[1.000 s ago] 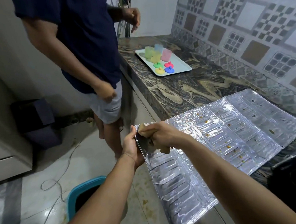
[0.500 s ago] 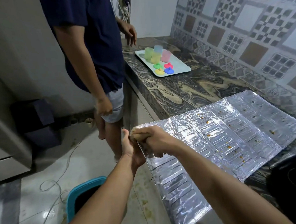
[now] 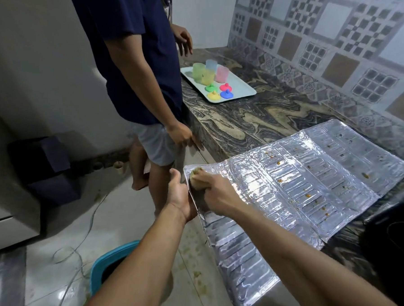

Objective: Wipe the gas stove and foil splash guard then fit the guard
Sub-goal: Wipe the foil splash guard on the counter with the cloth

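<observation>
The foil splash guard (image 3: 299, 190) lies unfolded on the marble counter (image 3: 248, 124), its left panel hanging past the counter edge over the floor. Brown food spots dot its middle and right panels. My left hand (image 3: 178, 196) grips the guard's overhanging left edge from outside. My right hand (image 3: 216, 194) presses a tan, soiled sponge (image 3: 195, 179) onto the foil at its upper left corner, right beside my left hand. The black gas stove (image 3: 402, 240) shows only partly at the right edge, touching the guard's lower right side.
Another person in a dark shirt (image 3: 140, 62) stands at the counter edge, just left of the guard. A white tray (image 3: 239, 87) with coloured cups and lids sits farther back. A blue bucket (image 3: 108, 263) and a loose cable (image 3: 84, 241) lie on the floor below my arms.
My right hand slid the sponge toward the foil's upper left corner. The other person stepped closer to the counter and lowered a hand to its edge.
</observation>
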`<state>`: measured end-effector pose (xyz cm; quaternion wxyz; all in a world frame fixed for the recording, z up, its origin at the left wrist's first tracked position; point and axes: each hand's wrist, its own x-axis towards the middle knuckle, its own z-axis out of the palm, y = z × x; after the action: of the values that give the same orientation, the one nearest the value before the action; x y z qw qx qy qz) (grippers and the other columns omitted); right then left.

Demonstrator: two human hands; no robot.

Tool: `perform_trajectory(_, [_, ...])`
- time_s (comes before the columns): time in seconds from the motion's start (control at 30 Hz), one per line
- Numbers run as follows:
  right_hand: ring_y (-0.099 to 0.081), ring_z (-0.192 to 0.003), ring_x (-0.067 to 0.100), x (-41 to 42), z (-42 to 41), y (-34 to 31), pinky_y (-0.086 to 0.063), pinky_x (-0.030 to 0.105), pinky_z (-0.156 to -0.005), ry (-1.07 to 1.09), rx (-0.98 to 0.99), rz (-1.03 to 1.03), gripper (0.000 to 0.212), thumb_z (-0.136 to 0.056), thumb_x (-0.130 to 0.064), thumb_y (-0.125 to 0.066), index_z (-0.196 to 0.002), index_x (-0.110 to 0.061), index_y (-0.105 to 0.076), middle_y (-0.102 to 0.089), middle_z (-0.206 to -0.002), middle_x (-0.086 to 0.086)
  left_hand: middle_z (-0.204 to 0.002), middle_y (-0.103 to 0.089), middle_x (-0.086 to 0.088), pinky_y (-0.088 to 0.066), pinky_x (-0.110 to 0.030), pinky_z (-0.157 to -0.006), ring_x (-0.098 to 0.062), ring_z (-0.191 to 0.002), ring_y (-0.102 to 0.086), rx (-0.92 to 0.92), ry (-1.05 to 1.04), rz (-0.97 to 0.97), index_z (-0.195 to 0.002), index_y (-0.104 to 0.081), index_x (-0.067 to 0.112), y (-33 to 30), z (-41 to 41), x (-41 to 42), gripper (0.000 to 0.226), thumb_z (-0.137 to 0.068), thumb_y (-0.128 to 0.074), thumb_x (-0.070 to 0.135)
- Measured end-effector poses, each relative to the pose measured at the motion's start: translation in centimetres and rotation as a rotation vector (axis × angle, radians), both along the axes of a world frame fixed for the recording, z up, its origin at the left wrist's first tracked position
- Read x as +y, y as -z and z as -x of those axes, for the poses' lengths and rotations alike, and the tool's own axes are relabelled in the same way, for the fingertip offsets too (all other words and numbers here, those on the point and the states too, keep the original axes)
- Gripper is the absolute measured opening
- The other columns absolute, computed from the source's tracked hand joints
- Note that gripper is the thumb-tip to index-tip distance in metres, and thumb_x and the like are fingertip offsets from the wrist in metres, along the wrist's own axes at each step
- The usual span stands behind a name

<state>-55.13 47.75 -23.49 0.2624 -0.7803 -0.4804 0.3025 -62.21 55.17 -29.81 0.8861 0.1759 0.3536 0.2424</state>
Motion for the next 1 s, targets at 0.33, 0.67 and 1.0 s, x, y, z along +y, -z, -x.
perform_trajectory(0.33, [-0.065, -0.061, 0.014, -1.2, -3.3, 0.6, -0.055, 0.028, -0.049, 0.153, 0.267, -0.081, 0.040, -0.089, 0.011, -0.048, -0.113, -0.009, -0.072, -0.072, -0.086, -0.001, -0.109, -0.069, -0.025, -0.041, -0.055, -0.105, -0.038, -0.099, -0.066, -0.057, -0.032, 0.033, -0.092, -0.079, 0.004, 0.7, 0.1, 0.0, 0.104, -0.078, -0.019, 0.089])
perform_trajectory(0.67, [-0.050, -0.125, 0.018, -5.5, -0.4, 2.7, -0.030, -0.002, -0.098, -0.116, -0.008, -0.185, 0.054, -0.071, 0.019, -0.037, -0.115, 0.009, -0.065, -0.057, -0.132, 0.014, -0.106, -0.070, -0.027, -0.054, -0.048, -0.087, -0.040, -0.099, -0.068, -0.020, 0.091, -0.082, -0.114, -0.066, -0.003, -0.4, -0.2, -0.1, 0.091, -0.087, -0.032, 0.076])
perform_trajectory(1.0, [-0.057, -0.107, 0.006, -14.1, -3.1, 4.5, -0.045, 0.022, -0.093, -0.422, -0.193, 0.258, 0.043, -0.081, -0.005, -0.060, -0.111, -0.033, -0.073, -0.059, -0.113, -0.016, -0.115, -0.068, -0.024, -0.045, -0.057, -0.096, -0.043, -0.112, -0.060, -0.018, 0.097, -0.057, -0.120, -0.061, 0.001, -1.2, -0.9, -0.8, 0.071, -0.094, -0.036, 0.063])
